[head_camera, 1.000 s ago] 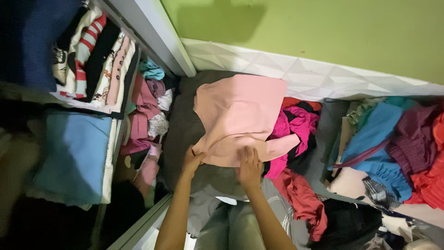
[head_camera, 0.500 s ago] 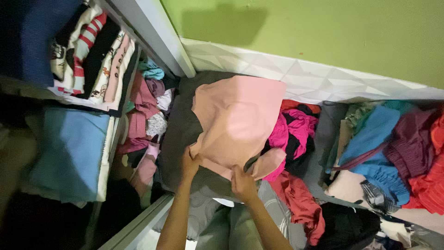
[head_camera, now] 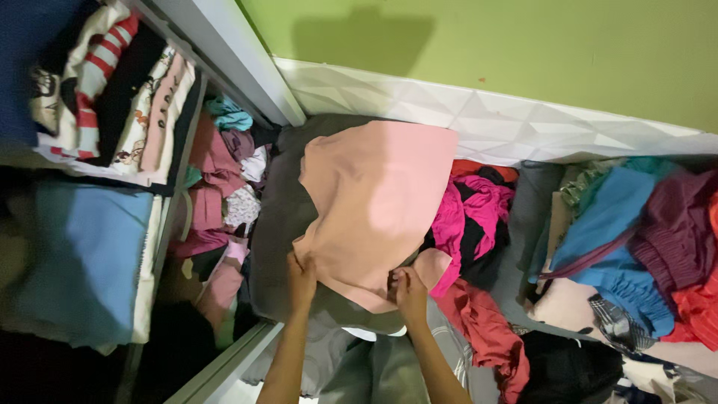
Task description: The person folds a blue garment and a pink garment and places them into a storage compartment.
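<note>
A pale pink garment lies spread over a grey cushion below the green wall. My left hand pinches the garment's near left corner. My right hand grips its near right edge, by a folded-under sleeve. Both forearms reach up from the bottom of the view, over my grey trousers.
A wardrobe stands at left with folded stacks on shelves, a blue folded cloth and loose clothes lower down. A magenta and black heap and a dark red garment lie right of the pink one. Blue, maroon and red clothes pile at far right.
My right hand slid from flat on the garment's lower middle to gripping its right edge, and the right sleeve has been tucked in. The lower hem now hangs closer to me.
</note>
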